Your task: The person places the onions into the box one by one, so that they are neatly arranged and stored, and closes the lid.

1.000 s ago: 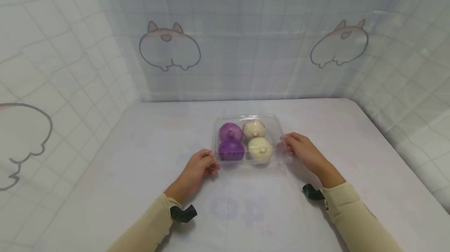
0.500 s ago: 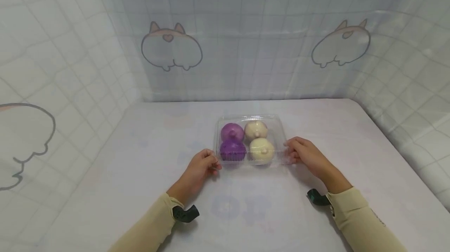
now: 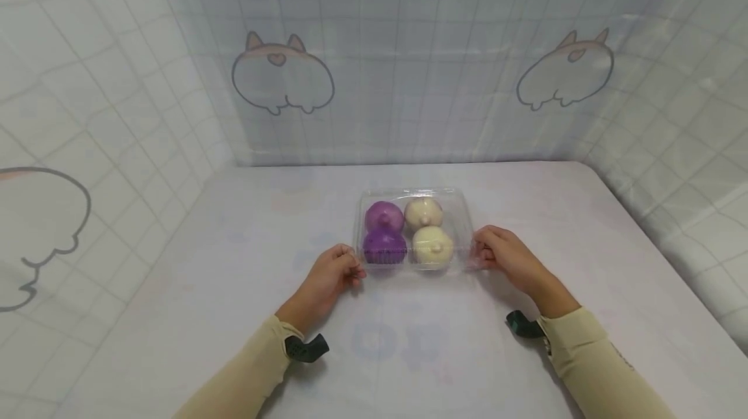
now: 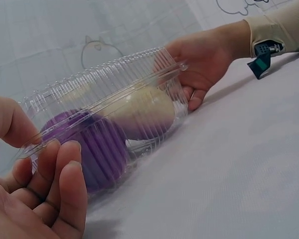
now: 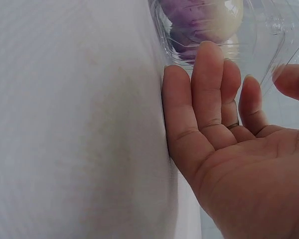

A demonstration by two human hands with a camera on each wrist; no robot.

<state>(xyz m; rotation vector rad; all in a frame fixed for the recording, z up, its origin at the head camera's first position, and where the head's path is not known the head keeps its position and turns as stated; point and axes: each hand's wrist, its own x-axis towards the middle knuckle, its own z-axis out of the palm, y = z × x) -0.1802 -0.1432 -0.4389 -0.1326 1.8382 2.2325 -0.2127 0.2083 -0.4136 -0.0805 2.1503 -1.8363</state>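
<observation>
A clear plastic clamshell box [image 3: 461,211] sits on the white-covered table, its lid down. Inside are two round purple pieces, such as the darker front one [image 3: 384,247], and two round cream pieces, such as the front one [image 3: 432,245], each with a small knob. My left hand [image 3: 333,276] is at the front left corner; in the left wrist view its thumb and forefinger pinch the box's rim. My right hand [image 3: 508,260] lies against the right side, fingers [image 5: 207,84] fairly straight and thumb at the lid's edge in the right wrist view.
A white cloth covers the table [image 3: 245,224]. Behind it stands a grid-patterned curtain [image 3: 397,114] with cartoon animal drawings, and similar cloth hangs at both sides. A dark wrist device [image 3: 306,347] is strapped at each cuff.
My right hand has shifted slightly along the box's right side, its fingers now closer against it. The left hand keeps its place at the front left corner, and the box stays put.
</observation>
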